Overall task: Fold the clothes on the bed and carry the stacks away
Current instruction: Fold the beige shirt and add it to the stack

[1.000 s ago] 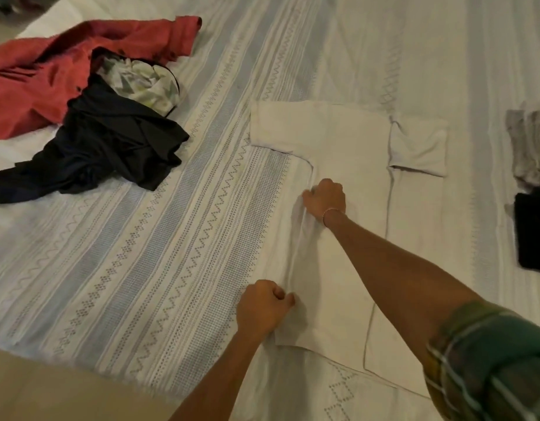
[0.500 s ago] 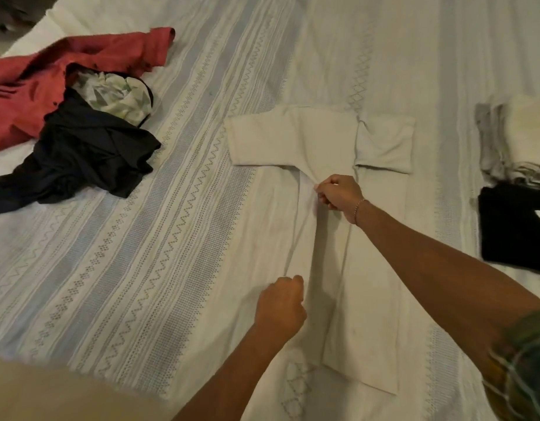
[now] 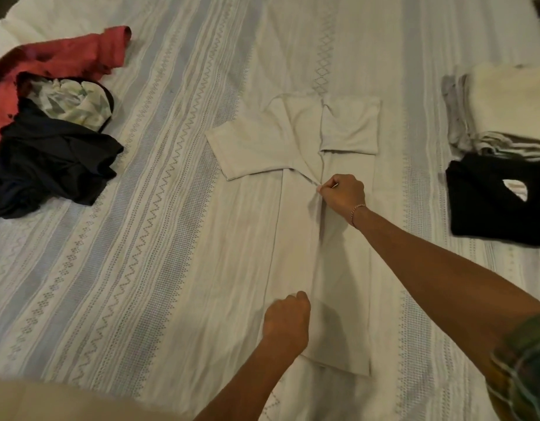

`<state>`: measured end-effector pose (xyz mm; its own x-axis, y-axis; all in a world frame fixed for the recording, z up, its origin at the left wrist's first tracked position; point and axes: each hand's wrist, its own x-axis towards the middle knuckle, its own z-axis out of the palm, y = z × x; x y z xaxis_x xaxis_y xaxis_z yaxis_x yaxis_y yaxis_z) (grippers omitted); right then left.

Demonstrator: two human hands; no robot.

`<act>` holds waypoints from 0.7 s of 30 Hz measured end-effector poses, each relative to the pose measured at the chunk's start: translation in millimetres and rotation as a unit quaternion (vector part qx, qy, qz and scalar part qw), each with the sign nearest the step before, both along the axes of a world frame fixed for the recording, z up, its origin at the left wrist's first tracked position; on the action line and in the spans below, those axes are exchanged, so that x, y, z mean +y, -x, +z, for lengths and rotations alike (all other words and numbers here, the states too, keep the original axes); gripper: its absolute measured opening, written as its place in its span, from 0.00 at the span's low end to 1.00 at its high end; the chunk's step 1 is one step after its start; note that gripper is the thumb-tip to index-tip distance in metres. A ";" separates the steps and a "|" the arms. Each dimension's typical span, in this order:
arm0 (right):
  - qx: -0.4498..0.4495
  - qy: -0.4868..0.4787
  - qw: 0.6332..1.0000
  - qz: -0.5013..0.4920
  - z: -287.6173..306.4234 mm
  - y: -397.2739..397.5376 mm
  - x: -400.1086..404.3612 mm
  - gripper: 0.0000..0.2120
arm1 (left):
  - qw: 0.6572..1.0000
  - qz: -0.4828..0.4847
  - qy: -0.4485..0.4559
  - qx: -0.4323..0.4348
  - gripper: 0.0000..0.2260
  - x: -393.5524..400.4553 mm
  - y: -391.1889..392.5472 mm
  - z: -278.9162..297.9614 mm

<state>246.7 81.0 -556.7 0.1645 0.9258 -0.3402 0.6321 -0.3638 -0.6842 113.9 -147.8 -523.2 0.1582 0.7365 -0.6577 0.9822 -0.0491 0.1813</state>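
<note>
- One pale shirt [image 3: 296,238] lies flat in the middle of the bed [image 3: 141,238], with its neck end far from the person.
- Its right sleeve [image 3: 349,129] is folded in on top of the body. Its left sleeve [image 3: 250,150] sticks out to the side.
- The left side of the shirt is lifted and folded over toward the middle.
- Two hands are on the shirt. The right hand [image 3: 343,194] is curled tight and pinches the folded edge just under the sleeves.
- The left hand [image 3: 287,322] is a closed fist on the same edge near the bottom hem. It grips the cloth there.
- The right wrist wears one thin bracelet [image 3: 355,212].
- On the left side of the bed is one messy pile with three things: a red top [image 3: 50,62], a flowery cloth [image 3: 71,101] and a dark garment [image 3: 50,165]. The pile is well apart from the shirt.
- On the right are two folded stacks: a pale stack [image 3: 505,110] and, nearer the person, a black stack [image 3: 493,202]. They touch each other.
- There is bare striped bed cover on both sides of the shirt, with more of it on the left.
- The near edge of the bed shows at the bottom left corner.
</note>
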 end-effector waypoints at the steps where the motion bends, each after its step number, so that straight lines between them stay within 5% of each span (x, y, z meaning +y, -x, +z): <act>1: 0.000 -0.003 1.000 0.000 -1.3 -0.1 -0.4 0.05 | 1.000 0.001 0.003 0.004 0.17 -0.2 1.5 -1.4; 6: 0.004 -0.005 1.000 -0.007 -1.8 -2.9 -6.8 0.08 | 0.990 0.085 0.087 -0.067 0.18 4.3 12.1 -5.5; 8: -0.071 -0.014 0.997 0.022 0.4 -2.1 -15.4 0.08 | 0.973 0.156 0.123 -0.118 0.15 10.5 20.7 -8.3; 12: -0.297 -0.201 0.921 0.152 -2.9 11.3 -49.3 0.06 | 0.928 0.304 -0.135 -0.169 0.11 17.1 31.4 -12.3; 14: -0.262 -0.282 0.882 0.271 -14.9 25.2 -73.2 0.08 | 0.924 0.219 -0.286 -0.127 0.04 13.6 33.5 -20.9; 15: -0.229 -0.289 0.867 0.336 -25.0 29.9 -85.6 0.12 | 0.927 0.162 -0.321 -0.105 0.10 11.6 34.3 -30.4; 18: -0.237 -0.248 0.825 0.449 -49.3 25.6 -116.7 0.26 | 0.962 -0.007 -0.265 -0.061 0.29 -4.9 43.1 -59.4; 21: -0.258 -0.202 0.831 0.449 -54.7 14.0 -124.7 0.32 | 0.973 -0.061 -0.213 -0.070 0.39 -22.3 59.1 -69.2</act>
<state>232.7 -43.7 -611.5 -0.6267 0.7761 -0.0702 0.7723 0.6065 -0.1887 54.9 -170.1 -592.4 0.3286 0.9070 -0.2633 0.9311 -0.2645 0.2510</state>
